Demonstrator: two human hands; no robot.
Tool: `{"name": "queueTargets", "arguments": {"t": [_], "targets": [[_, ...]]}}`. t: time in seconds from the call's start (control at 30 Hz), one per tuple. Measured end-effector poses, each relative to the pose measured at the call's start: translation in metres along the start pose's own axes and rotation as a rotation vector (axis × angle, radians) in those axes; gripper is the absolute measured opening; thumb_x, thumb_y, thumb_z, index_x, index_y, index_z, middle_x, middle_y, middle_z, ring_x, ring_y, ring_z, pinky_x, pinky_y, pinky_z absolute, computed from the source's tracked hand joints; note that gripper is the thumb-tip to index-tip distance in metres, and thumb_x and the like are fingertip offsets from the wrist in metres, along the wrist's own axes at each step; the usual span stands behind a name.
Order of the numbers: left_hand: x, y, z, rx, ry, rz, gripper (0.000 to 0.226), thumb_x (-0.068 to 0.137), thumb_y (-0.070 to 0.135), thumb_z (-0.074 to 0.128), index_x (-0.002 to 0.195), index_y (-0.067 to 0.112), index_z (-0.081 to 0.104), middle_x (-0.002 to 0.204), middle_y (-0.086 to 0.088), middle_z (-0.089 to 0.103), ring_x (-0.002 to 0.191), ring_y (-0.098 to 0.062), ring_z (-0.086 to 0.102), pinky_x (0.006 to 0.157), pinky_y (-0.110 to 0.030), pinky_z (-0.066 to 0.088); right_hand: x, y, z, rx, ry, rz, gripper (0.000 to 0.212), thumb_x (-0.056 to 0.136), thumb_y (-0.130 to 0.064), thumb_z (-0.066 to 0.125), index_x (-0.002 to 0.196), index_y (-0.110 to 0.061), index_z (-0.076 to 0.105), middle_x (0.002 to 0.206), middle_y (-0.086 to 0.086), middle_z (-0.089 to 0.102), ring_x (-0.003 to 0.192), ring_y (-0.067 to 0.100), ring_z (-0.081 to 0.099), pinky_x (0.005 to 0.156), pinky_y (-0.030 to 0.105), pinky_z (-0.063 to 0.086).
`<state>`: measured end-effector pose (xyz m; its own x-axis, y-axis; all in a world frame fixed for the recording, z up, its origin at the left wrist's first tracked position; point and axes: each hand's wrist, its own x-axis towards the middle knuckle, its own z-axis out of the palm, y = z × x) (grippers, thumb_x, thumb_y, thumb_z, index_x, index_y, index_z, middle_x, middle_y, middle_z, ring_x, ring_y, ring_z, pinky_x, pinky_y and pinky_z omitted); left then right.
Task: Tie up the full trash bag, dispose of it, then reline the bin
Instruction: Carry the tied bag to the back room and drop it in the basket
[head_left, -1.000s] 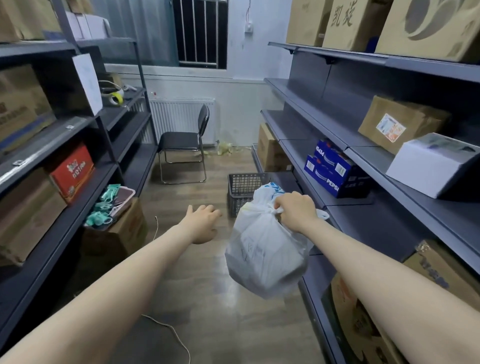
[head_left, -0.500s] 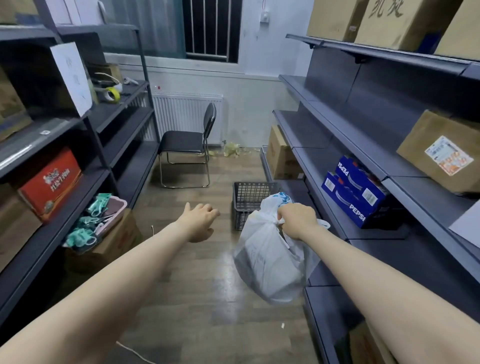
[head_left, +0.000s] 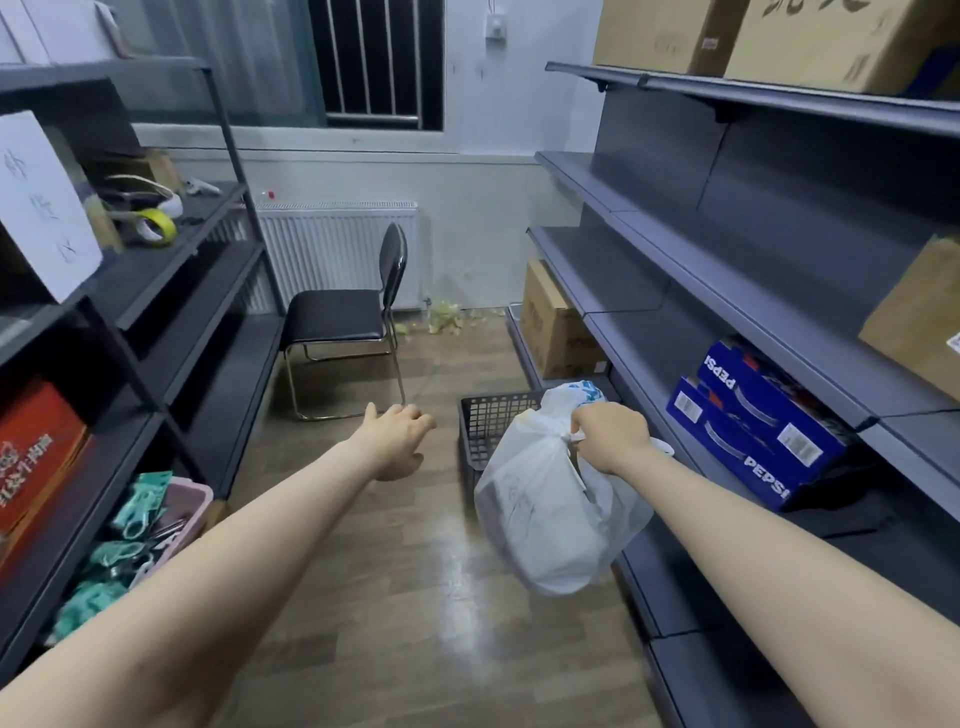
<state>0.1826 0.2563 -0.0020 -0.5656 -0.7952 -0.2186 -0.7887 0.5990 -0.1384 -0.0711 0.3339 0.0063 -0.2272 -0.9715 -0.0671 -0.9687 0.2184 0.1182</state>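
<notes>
A full white trash bag (head_left: 545, 519), knotted at the top, hangs in the air above the wooden floor. My right hand (head_left: 608, 436) grips it at the knot. Behind the bag a black mesh bin (head_left: 485, 423) stands on the floor beside the right shelving; its right part is hidden by the bag. My left hand (head_left: 397, 439) is stretched out in front of me at the same height, left of the bag, fingers loosely bent and holding nothing.
Dark metal shelving runs along both sides, with blue Pepsi cartons (head_left: 753, 421) and cardboard boxes on the right and a red box (head_left: 36, 457) on the left. A black chair (head_left: 345, 317) stands before the radiator. Scraps (head_left: 444, 317) lie by the far wall.
I have stepped forward along the aisle; the bin and chair appear closer. The bag still hangs from my right hand, and my left hand stays outstretched.
</notes>
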Motion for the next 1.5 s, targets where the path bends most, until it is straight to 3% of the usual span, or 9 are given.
{"name": "queueTargets", "arguments": {"t": [0.2,0.47,0.63,0.9,1.1,1.33,1.5], "targets": [[0.091,-0.04,-0.024,0.02,0.029,-0.002,0.049,0.093,0.026,0.046,0.139,0.017,0.033,0.139,-0.008,0.037,0.132,-0.027,0.032,0.108,-0.055,0.024,0.108,0.003,-0.004,-0.037,-0.048,-0.01,0.027,0.091,-0.016,0.046,0.113,-0.019,0.06,0.11,0.003,0.065,0.101,0.023,0.06,0.068,0.027,0.037],[0.187,-0.085,-0.034,-0.016,0.023,-0.021,0.047,0.091,0.026,0.047,0.136,0.018,0.035,0.137,-0.007,0.039,0.127,-0.028,0.039,0.104,-0.053,0.027,0.222,0.001,-0.013,-0.064,-0.036,-0.02,0.025,0.091,-0.011,0.045,0.111,-0.015,0.059,0.107,0.005,0.064,0.098,0.022,0.06,0.078,0.028,0.047],[0.251,-0.12,-0.029,-0.038,-0.025,-0.021,0.047,0.092,0.025,0.046,0.137,0.018,0.035,0.137,-0.007,0.038,0.127,-0.028,0.039,0.107,-0.056,0.025,0.292,-0.003,-0.011,-0.08,-0.029,0.002,0.025,0.09,-0.007,0.046,0.111,-0.015,0.057,0.109,0.005,0.063,0.097,0.022,0.06,0.07,0.027,0.041],[0.389,-0.167,-0.023,-0.019,-0.077,0.056,0.047,0.093,0.023,0.045,0.138,0.016,0.035,0.138,-0.008,0.037,0.129,-0.028,0.037,0.108,-0.055,0.024,0.409,0.002,0.016,-0.006,-0.061,0.13,0.023,0.09,-0.013,0.046,0.107,-0.017,0.06,0.103,0.001,0.065,0.092,0.02,0.062,0.073,0.027,0.044],[0.491,-0.17,-0.023,0.091,-0.141,0.184,0.047,0.093,0.024,0.045,0.138,0.016,0.035,0.138,-0.008,0.038,0.13,-0.028,0.036,0.108,-0.054,0.025,0.48,0.022,0.052,0.068,-0.079,0.233,0.02,0.092,-0.022,0.049,0.107,-0.022,0.062,0.108,-0.001,0.066,0.104,0.02,0.057,0.093,0.034,0.037],[0.63,-0.146,-0.013,0.194,-0.213,0.31,0.048,0.093,0.023,0.044,0.139,0.016,0.034,0.138,-0.008,0.037,0.131,-0.026,0.035,0.109,-0.054,0.025,0.564,0.055,0.116,0.185,-0.22,0.364,0.021,0.089,-0.021,0.052,0.106,-0.023,0.064,0.106,0.0,0.068,0.103,0.021,0.06,0.108,0.041,0.027],[0.713,-0.123,0.003,0.209,-0.266,0.416,0.049,0.092,0.025,0.047,0.138,0.017,0.034,0.14,-0.008,0.036,0.132,-0.026,0.035,0.108,-0.053,0.026,0.608,0.075,0.157,0.216,-0.241,0.457,0.021,0.089,-0.02,0.05,0.103,-0.022,0.066,0.105,0.001,0.066,0.101,0.024,0.06,0.106,0.045,0.031]]}}
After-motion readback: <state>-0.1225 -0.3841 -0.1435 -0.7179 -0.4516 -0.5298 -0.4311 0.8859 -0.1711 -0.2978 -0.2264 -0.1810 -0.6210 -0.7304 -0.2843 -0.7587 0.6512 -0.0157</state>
